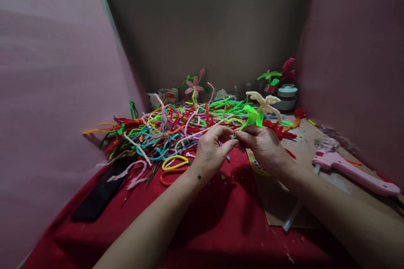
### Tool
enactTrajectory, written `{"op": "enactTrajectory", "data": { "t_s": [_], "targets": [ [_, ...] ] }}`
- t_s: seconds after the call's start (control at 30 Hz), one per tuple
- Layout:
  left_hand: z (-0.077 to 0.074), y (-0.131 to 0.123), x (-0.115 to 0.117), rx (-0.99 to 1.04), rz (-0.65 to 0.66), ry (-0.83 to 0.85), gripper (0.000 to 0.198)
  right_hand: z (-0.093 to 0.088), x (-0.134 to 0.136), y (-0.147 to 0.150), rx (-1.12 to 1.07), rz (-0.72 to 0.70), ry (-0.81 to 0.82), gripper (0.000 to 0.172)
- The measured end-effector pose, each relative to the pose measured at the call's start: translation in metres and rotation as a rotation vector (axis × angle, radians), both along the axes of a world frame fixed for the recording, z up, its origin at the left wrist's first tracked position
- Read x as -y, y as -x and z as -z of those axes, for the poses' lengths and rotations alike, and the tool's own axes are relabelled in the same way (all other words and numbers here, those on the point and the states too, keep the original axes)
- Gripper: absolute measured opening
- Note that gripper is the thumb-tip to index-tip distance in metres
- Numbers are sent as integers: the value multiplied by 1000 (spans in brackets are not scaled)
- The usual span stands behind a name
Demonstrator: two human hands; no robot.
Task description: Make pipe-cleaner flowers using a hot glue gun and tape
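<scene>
My right hand [267,145] is closed on a pipe-cleaner flower, with its cream petals [265,101] and bright green leaves [251,115] standing up above the fingers. My left hand [213,149] pinches at the lower end of the same green stem, and the fingertips of both hands almost meet there. Exactly how the stem runs between the fingers is partly hidden. Behind the hands lies a big tangled heap of coloured pipe cleaners [176,128]. Scissors with yellow and orange handles [175,162] rest beside my left wrist, their blades out of sight.
A pink glue gun [350,168] with a glue stick lies on a cardboard sheet [277,208] at the right. On the red cloth [202,235] at the left is a black phone-like slab [97,197]. Finished flowers [194,86] and a lidded jar [287,96] stand at the back.
</scene>
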State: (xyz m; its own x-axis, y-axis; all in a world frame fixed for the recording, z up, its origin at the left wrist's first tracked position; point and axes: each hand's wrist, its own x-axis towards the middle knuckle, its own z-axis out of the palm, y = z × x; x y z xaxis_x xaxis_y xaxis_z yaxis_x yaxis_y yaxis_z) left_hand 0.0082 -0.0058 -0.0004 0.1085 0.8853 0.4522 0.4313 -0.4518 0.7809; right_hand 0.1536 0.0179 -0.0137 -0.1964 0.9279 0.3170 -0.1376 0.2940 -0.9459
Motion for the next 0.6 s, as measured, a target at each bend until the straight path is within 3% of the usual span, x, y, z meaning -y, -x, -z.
{"op": "enactTrajectory", "data": {
  "t_s": [0.1, 0.23, 0.6],
  "targets": [
    [4, -1, -2, 25, -39, 0, 8, 2, 1, 1, 20, -19, 12, 28],
    [3, -2, -3, 184, -36, 157, 9, 8, -1, 2, -12, -50, 39, 27],
    [2, 6, -4, 557, 148, 428, 9, 6, 0, 2, -188, -143, 235, 21]
  ]
}}
